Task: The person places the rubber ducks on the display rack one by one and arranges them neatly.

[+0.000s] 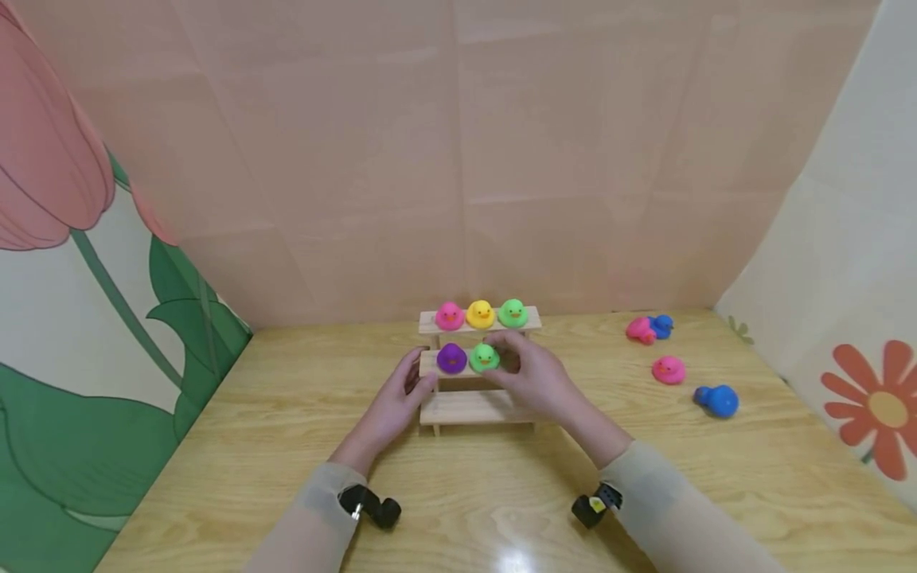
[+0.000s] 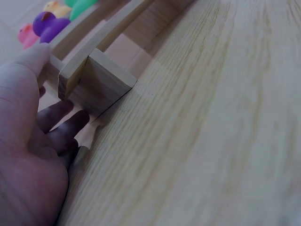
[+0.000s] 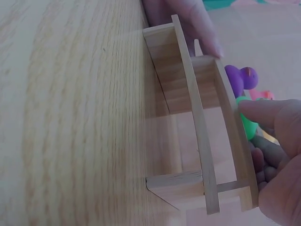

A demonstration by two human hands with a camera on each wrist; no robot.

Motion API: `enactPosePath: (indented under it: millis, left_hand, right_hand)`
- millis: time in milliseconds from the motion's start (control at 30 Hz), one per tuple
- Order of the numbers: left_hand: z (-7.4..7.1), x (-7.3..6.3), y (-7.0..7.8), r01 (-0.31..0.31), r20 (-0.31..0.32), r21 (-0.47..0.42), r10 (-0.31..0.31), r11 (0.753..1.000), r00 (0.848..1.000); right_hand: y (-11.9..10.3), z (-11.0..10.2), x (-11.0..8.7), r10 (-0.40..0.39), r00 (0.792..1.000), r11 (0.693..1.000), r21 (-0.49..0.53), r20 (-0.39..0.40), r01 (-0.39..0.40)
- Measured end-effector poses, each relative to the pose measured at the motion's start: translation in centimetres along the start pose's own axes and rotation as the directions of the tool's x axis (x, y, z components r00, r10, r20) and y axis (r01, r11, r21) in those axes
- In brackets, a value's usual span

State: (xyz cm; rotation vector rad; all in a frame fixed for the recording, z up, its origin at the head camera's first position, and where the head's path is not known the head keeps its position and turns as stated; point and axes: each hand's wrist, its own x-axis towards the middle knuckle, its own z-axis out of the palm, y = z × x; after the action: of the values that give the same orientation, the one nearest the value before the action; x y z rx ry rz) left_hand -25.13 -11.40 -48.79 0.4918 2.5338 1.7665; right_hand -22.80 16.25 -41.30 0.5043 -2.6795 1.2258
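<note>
In the head view, a three-tier wooden stand (image 1: pixel 473 407) stands on the table. My right hand (image 1: pixel 533 374) pinches a green rubber duck (image 1: pixel 485 357) between thumb and fingers on the middle shelf. To its left on that shelf sits a purple rubber duck (image 1: pixel 451 359). My left hand (image 1: pixel 401 398) steadies the stand's left end, its thumb at the middle shelf's end and its fingers bent around the side, as the left wrist view also shows. On the top shelf sit a pink duck (image 1: pixel 450 317), a yellow duck (image 1: pixel 481 314) and another green duck (image 1: pixel 513 313).
To the right on the table (image 1: pixel 286 446), a pink duck (image 1: pixel 641 330) lies against a blue duck (image 1: pixel 662 325). Nearer are another pink duck (image 1: pixel 669 369) and a tipped blue duck (image 1: pixel 719 400). A pinkish backdrop (image 1: pixel 458 159) rises behind the table.
</note>
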Motion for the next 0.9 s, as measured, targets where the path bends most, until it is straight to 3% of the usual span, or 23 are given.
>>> enactPosePath:
  millis: [900]
  left_hand:
    - [-0.14,-0.13,0.3,0.012,0.011,-0.018,-0.012,1.0,1.0]
  right_hand:
    - [0.35,0.4,0.46,-0.008,1.0,0.997,-0.072,-0.02,0.006]
